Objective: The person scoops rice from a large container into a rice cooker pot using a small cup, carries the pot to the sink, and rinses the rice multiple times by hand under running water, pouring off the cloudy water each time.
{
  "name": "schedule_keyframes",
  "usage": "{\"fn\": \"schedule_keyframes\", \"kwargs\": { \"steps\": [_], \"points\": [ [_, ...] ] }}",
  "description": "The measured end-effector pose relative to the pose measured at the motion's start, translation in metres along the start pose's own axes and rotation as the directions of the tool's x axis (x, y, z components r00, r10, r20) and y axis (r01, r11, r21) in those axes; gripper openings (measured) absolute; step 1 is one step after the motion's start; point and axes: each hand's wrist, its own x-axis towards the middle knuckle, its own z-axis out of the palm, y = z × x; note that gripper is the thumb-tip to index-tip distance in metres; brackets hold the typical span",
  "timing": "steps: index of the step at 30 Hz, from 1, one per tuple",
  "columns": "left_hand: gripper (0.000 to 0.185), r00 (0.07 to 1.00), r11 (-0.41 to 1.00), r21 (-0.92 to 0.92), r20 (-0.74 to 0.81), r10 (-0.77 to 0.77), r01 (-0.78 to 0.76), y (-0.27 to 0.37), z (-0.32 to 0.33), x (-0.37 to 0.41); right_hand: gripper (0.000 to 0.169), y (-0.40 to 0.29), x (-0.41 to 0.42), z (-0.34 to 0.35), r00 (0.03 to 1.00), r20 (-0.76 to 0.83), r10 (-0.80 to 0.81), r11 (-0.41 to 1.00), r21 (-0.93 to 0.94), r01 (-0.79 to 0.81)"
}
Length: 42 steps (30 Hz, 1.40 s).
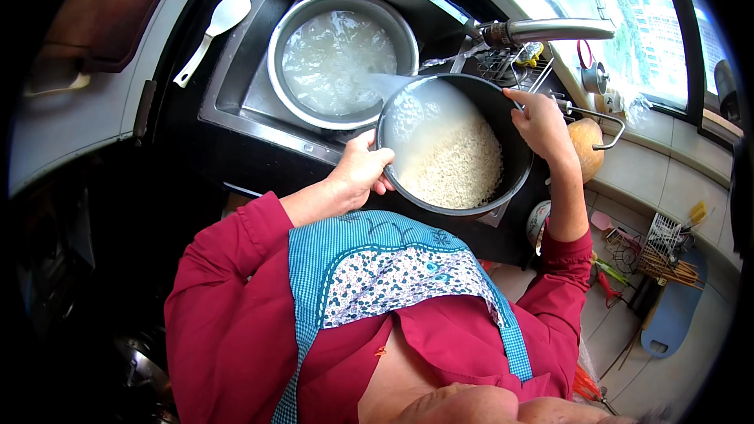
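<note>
A dark inner cooking pot point(515, 153) is tilted to the left between my two hands. White rice point(456, 162) lies in its lower part under cloudy water point(415, 112). The water runs over the pot's left rim into a round metal basin point(277, 79), which stands in the sink and holds cloudy liquid point(339, 62). My left hand point(362, 171) grips the pot's near left rim, thumb on top and fingers beneath. At the far right rim, my right hand point(542, 126) holds the pot with its fingers over the edge.
The steel sink point(247, 94) has a faucet point(548, 30) reaching over its right side. A white rice paddle point(215, 32) lies on the dark counter at left. Right of my right hand are a round tan gourd-like thing point(586, 147) and a bent metal handle point(615, 123). A wire utensil rack point(660, 247) hangs farther right.
</note>
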Motion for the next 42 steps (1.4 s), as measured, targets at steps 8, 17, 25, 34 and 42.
{"fn": "schedule_keyframes", "kwargs": {
  "steps": [8, 17, 25, 34, 42],
  "points": [
    [0.034, 1.0, 1.0, -0.022, -0.003, -0.01, 0.01, 0.0, -0.003, 0.002, 0.038, -0.005, 0.006, -0.002, 0.999, 0.034, -0.001, 1.0, -0.016, 0.002],
    [0.033, 1.0, 0.999, -0.034, -0.002, -0.014, 0.014, 0.001, -0.004, 0.002, 0.038, -0.007, 0.011, -0.004, 0.998, 0.058, 0.003, 1.0, -0.026, -0.002],
    [0.031, 1.0, 0.999, -0.038, -0.004, -0.028, 0.028, 0.006, -0.004, 0.0, 0.037, -0.007, 0.014, -0.002, 0.999, 0.043, -0.021, 0.999, -0.03, 0.023],
    [0.031, 0.999, 0.997, -0.067, 0.009, -0.041, 0.041, 0.006, -0.007, 0.002, 0.037, -0.013, 0.019, -0.004, 0.998, 0.06, 0.004, 0.998, -0.063, 0.0],
    [0.032, 0.999, 0.996, -0.076, 0.01, -0.037, 0.038, 0.005, -0.009, 0.004, 0.037, -0.015, 0.022, -0.005, 0.998, 0.067, 0.0, 0.998, -0.058, 0.004]
  ]
}}
